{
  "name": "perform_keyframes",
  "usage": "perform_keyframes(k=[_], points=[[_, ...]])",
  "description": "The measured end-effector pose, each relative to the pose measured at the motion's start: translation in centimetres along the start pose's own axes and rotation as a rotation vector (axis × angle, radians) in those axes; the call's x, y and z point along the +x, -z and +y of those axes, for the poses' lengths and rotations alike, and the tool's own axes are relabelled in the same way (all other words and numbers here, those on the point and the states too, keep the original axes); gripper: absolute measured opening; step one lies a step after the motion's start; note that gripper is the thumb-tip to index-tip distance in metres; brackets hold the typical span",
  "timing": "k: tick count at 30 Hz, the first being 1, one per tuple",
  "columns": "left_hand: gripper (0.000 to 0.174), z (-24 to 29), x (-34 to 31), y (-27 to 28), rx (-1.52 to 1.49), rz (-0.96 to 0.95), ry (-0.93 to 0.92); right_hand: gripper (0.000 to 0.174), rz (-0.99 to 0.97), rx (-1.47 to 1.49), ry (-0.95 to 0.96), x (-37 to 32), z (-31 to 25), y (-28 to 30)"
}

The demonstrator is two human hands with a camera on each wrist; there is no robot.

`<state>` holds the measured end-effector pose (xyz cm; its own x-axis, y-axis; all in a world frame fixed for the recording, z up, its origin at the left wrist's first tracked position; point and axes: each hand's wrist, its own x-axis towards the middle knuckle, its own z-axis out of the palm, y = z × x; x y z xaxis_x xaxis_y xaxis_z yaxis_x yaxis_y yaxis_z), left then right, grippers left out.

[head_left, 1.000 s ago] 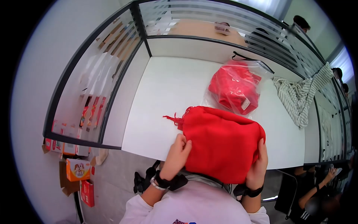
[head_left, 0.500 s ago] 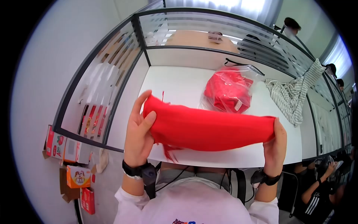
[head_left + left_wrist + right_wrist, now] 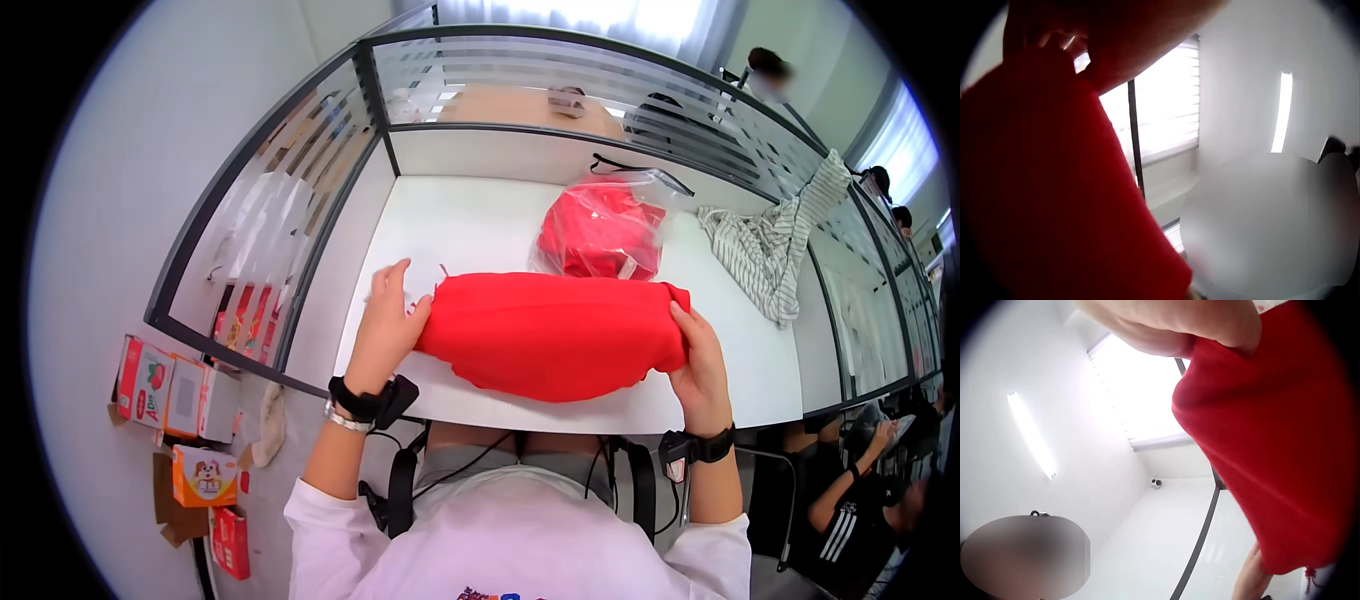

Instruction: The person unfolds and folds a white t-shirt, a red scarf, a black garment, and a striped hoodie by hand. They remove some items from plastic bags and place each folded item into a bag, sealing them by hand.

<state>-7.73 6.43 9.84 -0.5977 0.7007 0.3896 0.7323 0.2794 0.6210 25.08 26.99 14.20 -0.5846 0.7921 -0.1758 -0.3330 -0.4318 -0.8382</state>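
Observation:
A folded red scarf (image 3: 550, 335) lies lengthwise between both hands, close over the front of the white desk, with a bit of fringe at its left end. My left hand (image 3: 388, 325) is at that end, its thumb touching the cloth edge and its other fingers spread apart from it. The right hand (image 3: 703, 370) holds the other end, thumb on the near face and fingers hidden behind. In the left wrist view the scarf (image 3: 1066, 187) covers much of the left side, fingertips showing past its top edge. The right wrist view shows the thumb side gripping the scarf (image 3: 1272, 437).
Behind the scarf, a clear zip bag (image 3: 600, 228) with red fabric inside lies on the desk (image 3: 455, 220). A striped cloth (image 3: 755, 255) hangs over the right partition. Dark-framed panels (image 3: 330, 215) surround the desk. Boxes (image 3: 205, 475) stand on the floor at left; people sit at right.
The scarf was first gathered wide at the desk edge, then lifted and stretched narrow between both hands. Now it is lower and shorter, and the left fingers have come off its end.

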Motion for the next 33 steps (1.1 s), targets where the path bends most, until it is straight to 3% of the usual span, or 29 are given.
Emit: perform_keyframes(k=[1, 2, 3, 6, 8, 11, 14, 16, 18, 26, 28, 32, 33], points=[[0.041, 0.1, -0.8, -0.4, 0.152, -0.067, -0.049, 0.031, 0.054, -0.025, -0.045, -0.2, 0.3, -0.1], [0.035, 0.2, -1.2, -0.6, 0.312, -0.134, -0.1, 0.032, -0.023, -0.034, -0.056, 0.2, 1.7, 0.9], [0.03, 0.4, -1.4, -0.8, 0.264, -0.124, -0.083, 0.032, -0.038, -0.05, -0.077, 0.1, 1.7, 1.4], [0.035, -0.2, -3.3, -2.8, 0.131, -0.429, 0.057, 0.032, -0.004, -0.06, -0.093, -0.9, 2.4, 1.1], [0.037, -0.4, -4.5, -4.0, 0.105, -0.332, 0.162, 0.033, 0.09, -0.083, -0.054, -1.3, 1.8, -0.2], [0.032, -0.5, -4.2, -5.1, 0.031, -0.119, 0.1, 0.035, 0.035, -0.074, -0.059, -1.2, 1.7, 0.3], [0.032, 0.6, -2.8, -5.1, -0.004, -0.207, 0.157, 0.037, 0.083, -0.067, -0.06, -2.2, 2.3, 0.0], [0.037, 0.1, -2.7, -6.1, -0.068, -0.129, 0.156, 0.039, 0.05, -0.062, -0.064, -2.0, 2.6, 0.6], [0.038, -0.3, -2.1, -6.4, 0.049, -0.323, 0.213, 0.039, 0.071, -0.054, -0.063, -2.2, 3.0, 0.5], [0.016, 1.6, -2.3, -5.5, -0.17, -0.085, 0.157, 0.025, 0.205, -0.205, -0.009, -2.5, 2.9, 0.7], [0.014, 2.3, -2.4, -4.6, 0.13, 0.013, -0.042, 0.021, 0.267, -0.33, 0.116, -2.1, 3.4, 1.9], [0.019, 3.4, -2.8, -4.2, -0.122, -0.136, 0.249, 0.022, 0.261, -0.333, 0.135, -2.1, 3.4, 2.1], [0.022, 3.3, -3.1, -4.5, -0.104, -0.131, 0.197, 0.022, 0.257, -0.335, 0.132, -2.1, 3.5, 2.1]])
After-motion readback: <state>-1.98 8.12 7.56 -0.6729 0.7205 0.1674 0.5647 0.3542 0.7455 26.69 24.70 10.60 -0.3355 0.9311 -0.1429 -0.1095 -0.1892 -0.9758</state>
